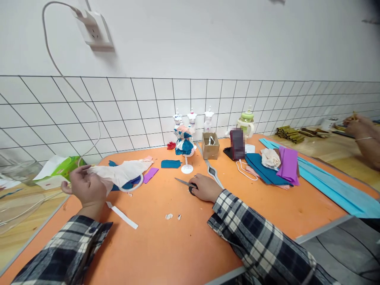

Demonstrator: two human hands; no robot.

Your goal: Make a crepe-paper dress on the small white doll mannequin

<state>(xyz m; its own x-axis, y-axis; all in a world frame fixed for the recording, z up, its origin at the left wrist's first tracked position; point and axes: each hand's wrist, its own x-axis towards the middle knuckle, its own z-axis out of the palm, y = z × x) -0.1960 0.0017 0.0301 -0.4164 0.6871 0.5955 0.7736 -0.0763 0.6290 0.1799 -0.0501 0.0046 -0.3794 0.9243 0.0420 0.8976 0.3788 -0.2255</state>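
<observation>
My left hand [87, 186] is at the left of the orange table [160, 249], its fingers curled on one end of a cream sheet of crinkled paper [123, 173]. Under that sheet lie dark blue pieces and a white ring [138, 187]. My right hand [206, 188] rests at mid-table, its fingers round the black handles of the scissors [184, 181], whose blades point left. Between the hands are small paper scraps [169, 216]. Beyond the scissors stands a miniature dress form [185, 144] in a teal and peach paper dress on a white stand.
White dress forms [209, 118] stand by the wall near a small cardboard box [210, 145]. A phone [237, 144] leans upright before a green-lidded bottle [247, 120]. Folded coloured paper [287, 164] and light blue strips [335, 190] lie right. Another person's hand [358, 122] is far right.
</observation>
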